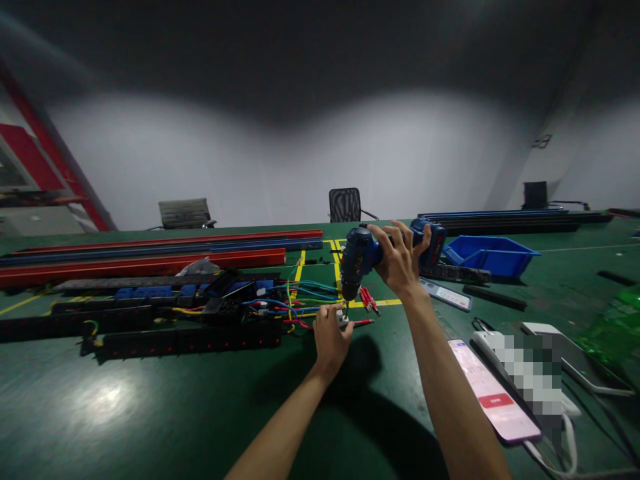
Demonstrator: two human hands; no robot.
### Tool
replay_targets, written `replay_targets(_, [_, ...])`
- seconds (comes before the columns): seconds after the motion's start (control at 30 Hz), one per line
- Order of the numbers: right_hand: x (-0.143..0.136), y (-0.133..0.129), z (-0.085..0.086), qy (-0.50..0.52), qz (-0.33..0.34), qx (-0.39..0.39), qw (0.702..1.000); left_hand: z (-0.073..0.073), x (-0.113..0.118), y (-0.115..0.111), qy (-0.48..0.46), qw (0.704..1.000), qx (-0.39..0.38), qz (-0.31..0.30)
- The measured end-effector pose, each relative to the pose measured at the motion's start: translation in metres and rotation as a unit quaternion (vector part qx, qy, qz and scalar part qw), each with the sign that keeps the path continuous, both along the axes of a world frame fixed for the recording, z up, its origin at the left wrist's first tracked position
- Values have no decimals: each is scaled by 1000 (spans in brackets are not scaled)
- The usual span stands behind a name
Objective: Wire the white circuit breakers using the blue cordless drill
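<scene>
White connector [344, 319], just below the drill [356, 257], pinched by the left hand [331, 340], right hand [401, 267] clasped round the drill's handle; piece small, apparently braced only by fingers, so it could twist and let the bit [347, 309] skid into skin or nearby wires [315, 285].

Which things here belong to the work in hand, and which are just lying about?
Seemingly in the job: drill in right hand; white connector at left hand; coloured wires.

Probably lying about: lit phone; blue bin; middle chair.
</scene>
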State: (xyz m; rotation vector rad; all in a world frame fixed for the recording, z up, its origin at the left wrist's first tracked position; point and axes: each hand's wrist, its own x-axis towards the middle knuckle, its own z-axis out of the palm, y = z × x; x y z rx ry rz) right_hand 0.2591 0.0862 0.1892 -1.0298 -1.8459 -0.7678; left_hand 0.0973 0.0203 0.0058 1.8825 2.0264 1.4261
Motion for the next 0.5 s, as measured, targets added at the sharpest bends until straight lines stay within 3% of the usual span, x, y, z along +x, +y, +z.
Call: replay_targets(0.5, [13, -2, 1, 64, -21, 18, 998, 2, 2, -1, -5, 1000, 3, 10])
